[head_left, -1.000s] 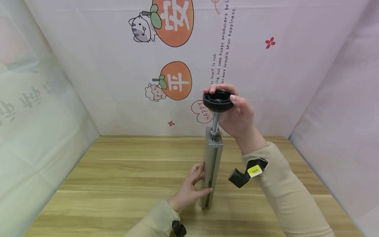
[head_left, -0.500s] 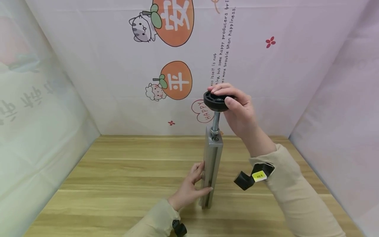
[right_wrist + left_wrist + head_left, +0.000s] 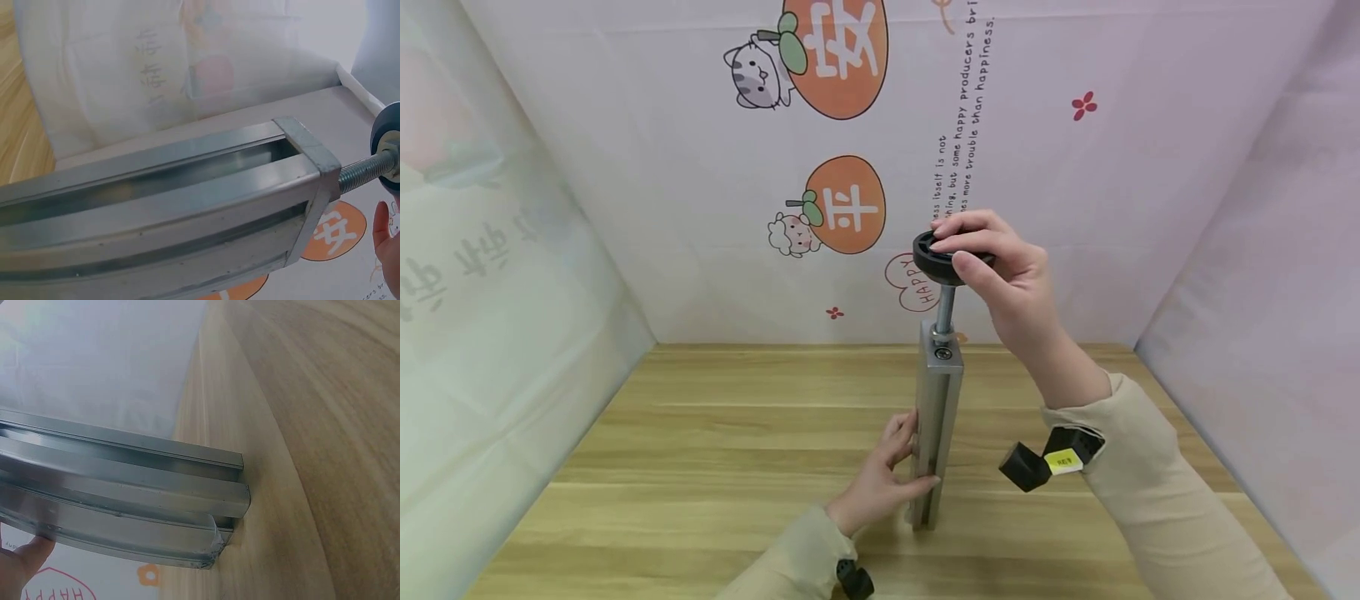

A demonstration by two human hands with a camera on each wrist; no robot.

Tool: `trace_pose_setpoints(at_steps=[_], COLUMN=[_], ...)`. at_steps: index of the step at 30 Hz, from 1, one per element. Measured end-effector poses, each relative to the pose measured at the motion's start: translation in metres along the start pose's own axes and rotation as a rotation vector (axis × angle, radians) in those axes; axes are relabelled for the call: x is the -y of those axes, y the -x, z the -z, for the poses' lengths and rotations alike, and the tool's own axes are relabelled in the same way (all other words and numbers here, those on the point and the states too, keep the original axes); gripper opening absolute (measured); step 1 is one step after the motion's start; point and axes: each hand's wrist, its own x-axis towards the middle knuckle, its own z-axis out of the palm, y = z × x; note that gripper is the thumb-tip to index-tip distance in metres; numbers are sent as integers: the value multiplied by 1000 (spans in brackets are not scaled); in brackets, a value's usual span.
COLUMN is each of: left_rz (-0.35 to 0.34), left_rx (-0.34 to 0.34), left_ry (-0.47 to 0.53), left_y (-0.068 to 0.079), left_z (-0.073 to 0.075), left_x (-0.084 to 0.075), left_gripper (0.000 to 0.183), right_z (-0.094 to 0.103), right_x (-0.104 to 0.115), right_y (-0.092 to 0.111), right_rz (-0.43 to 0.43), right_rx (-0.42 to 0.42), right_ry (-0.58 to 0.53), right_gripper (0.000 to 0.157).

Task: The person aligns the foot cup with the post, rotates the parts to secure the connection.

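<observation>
A slotted aluminium profile [image 3: 935, 425] stands upright on the wooden table, with an end plate [image 3: 306, 147] bolted across its top. From that plate a threaded rod [image 3: 946, 310] rises to a round black levelling foot [image 3: 931, 265], its ribbed side facing up. My left hand [image 3: 880, 483] grips the profile low down, thumb across the near face and fingers behind. In the left wrist view the profile's lower end [image 3: 228, 500] meets the wood. My right hand [image 3: 1011, 275] holds the black foot by its rim, thumb at the near side and fingers over the top.
The wooden tabletop [image 3: 737, 433] spreads around the profile. A printed white cloth [image 3: 1000, 150] hangs behind it, with further cloth walls at left [image 3: 512, 275] and right [image 3: 1247, 275]. Black wrist mounts [image 3: 1026, 467] stick out from the sleeves.
My right hand has turned round the black foot, its thumb and fingers shifting left over the near rim while the forearm swung right. The left hand and profile hold still.
</observation>
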Motion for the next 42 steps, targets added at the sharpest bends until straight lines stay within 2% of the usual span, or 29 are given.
trace_pose_setpoints(at_steps=[6, 11, 15, 19, 22, 25, 30, 38, 42], left_rz=[-21, -37, -24, 6, 3, -9, -37, -29, -27], left_rx=[0, 1, 6, 6, 2, -4, -10, -18, -19], left_ry=[-11, -10, -1, 15, 11, 5, -5, -14, -19], left_y=[0, 1, 1, 1, 1, 1, 2, 2, 1], left_z=[0, 0, -1, -2, -2, -2, -2, -3, -3], left_x=[1, 3, 1, -1, -1, -1, 1, 1, -1], left_gripper=[100, 100, 100, 99, 98, 99, 100, 100, 100], right_z=[-3, -4, -5, -7, -10, -12, -13, -19, -20], right_x=[7, 11, 15, 16, 17, 18, 20, 25, 26], right_y=[1, 2, 1, 0, -2, -3, -3, 0, 0], right_rz=[7, 26, 63, 164, 264, 319, 307, 256, 265], right_rx=[-21, -7, 9, -11, -39, -52, -35, -65, -88], right_ry=[146, 301, 447, 613, 733, 803, 851, 1044, 1059], right_gripper=[13, 24, 18, 15, 16, 17, 18, 22, 22])
